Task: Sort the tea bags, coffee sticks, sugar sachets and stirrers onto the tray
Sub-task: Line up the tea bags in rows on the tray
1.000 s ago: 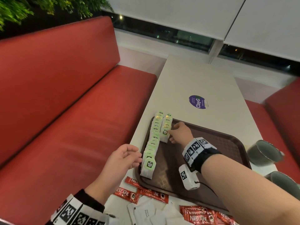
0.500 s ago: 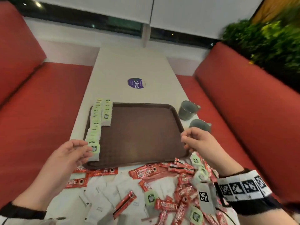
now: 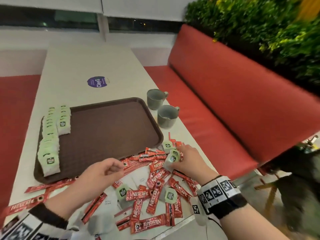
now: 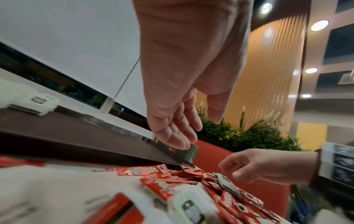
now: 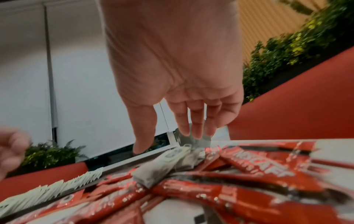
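Right hand moved from tray, fingers on tea bag

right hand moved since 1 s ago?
Yes. The right hand left the tea-bag rows on the tray's left side and now reaches the loose pile off its near-right corner.

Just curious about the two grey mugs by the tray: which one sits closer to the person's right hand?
The nearer mug, the one beside the tray's right edge. The other mug stands farther up the table, past it from the right hand.

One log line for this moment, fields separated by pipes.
left hand open, idle | right hand open over tea bag | tray: tea bags only
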Demonstrator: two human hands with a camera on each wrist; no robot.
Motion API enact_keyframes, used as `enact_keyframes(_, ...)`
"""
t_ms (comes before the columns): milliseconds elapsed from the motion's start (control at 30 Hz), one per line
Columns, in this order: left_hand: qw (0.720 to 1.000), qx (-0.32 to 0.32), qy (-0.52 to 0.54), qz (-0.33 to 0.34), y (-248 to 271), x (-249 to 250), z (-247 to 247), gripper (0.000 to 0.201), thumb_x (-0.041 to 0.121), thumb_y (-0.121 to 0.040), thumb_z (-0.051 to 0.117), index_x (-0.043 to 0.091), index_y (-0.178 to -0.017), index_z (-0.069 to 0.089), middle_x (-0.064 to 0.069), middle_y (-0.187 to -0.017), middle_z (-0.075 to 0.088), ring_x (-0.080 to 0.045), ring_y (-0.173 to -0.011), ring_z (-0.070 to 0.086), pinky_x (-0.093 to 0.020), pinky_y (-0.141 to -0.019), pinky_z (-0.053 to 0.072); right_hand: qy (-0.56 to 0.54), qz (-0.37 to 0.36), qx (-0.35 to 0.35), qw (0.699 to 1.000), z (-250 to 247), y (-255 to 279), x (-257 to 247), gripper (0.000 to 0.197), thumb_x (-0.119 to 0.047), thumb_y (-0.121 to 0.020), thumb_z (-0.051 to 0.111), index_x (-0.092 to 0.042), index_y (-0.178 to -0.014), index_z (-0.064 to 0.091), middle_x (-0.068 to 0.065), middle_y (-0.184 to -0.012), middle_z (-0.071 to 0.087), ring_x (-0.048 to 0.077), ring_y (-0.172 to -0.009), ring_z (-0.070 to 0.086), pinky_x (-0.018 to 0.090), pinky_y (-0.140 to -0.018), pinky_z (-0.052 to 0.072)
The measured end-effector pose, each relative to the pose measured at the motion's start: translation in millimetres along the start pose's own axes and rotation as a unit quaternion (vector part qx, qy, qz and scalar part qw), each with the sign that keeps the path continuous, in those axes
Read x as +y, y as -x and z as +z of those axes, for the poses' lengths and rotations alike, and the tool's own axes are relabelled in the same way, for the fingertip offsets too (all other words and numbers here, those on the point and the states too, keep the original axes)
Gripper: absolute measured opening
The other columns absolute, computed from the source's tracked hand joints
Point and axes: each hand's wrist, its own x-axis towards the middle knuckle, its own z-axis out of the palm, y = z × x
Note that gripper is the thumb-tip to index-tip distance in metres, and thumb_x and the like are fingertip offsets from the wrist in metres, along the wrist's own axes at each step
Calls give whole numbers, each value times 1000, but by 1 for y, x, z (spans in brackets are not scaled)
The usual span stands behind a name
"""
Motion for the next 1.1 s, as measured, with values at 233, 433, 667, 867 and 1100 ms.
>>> enact_keyframes(233, 998, -9, -51, 37, -11, 29, 21, 11, 30, -88, 65, 37, -95, 61, 15, -96, 64, 3, -89, 58, -8, -69, 43, 48, -1, -39, 998, 7, -24, -11, 85, -53, -69, 74, -30, -141, 36, -1, -141, 43, 25, -130, 36, 44, -101, 33)
enact_keyframes(433, 998, -11, -53, 34, -16, 35, 31, 11, 30, -87, 66, 38, -94, 60, 16, -96, 65, 4, -87, 59, -7, -67, 44, -42, -49, -54, 996, 3, -24, -5, 49, -15, -79, 72, -21, -125, 54, 4, -122, 58, 21, -107, 54, 23, -75, 38)
enact_keyframes(667, 996, -42, -59, 48, -34, 54, 49, 30, 34, -84, 69, 37, -109, 55, 18, -108, 60, 0, -98, 57, -15, -84, 47, -199, -99, -40, 974, -23, -13, -5, 33, -11, -75, 76, -27, -100, 60, -11, -81, 55, 12, -73, 57, 16, -58, 47)
enact_keyframes(867, 992, -70, -68, 81, -52, 76, 62, 65, 50, -72, 72, 31, -129, 47, 15, -117, 58, -3, -106, 56, -19, -88, 48, -314, -162, -77, 932, -38, -3, -29, 39, -28, -57, 82, -40, -89, 63, -2, -85, 66, 16, -76, 60, 34, -74, 51)
enact_keyframes(1100, 996, -3, 85, 41, -52, 68, 58, 4, 18, -85, 66, 15, -83, 67, -8, -76, 72, -24, -76, 70, -41, -75, 59, -397, -166, -49, 901, -26, -5, -44, 45, -23, -66, 85, -34, -101, 59, -16, -80, 53, -2, -69, 47, 17, -67, 41)
